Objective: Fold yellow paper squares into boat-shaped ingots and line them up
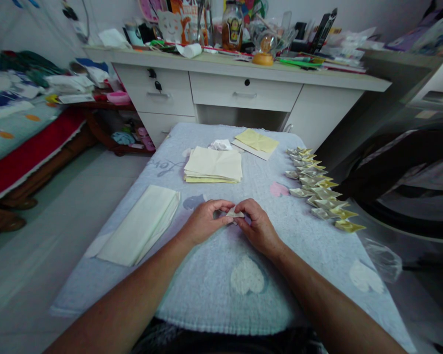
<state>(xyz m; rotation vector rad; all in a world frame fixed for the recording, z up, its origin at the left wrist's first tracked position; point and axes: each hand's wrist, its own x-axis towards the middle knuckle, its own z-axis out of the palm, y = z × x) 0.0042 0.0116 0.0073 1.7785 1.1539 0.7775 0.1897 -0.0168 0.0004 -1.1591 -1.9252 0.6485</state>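
Between both hands, over the middle of the cloth-covered table (203, 290), is a small folded piece of pale paper (235, 213). My left hand (209, 220) pinches its left side with thumb and fingers. On its right side, my right hand (256, 223) grips it the same way, and the fingers hide part of the folds. Beyond the hands lies a stack of cream and yellow paper sheets (213, 163). Rows of folded paper boats (317, 182), whitish and yellow, line the table's right side. To the left rests a long folded pale paper or cloth bundle (140, 223).
A crumpled white tissue (220, 145) and more yellow sheets (256, 141) lie at the table's far end. Behind stands a white desk (243, 93) crowded with jars and odds and ends. A washing machine (401, 187) is at right, a bed (26, 137) at left.
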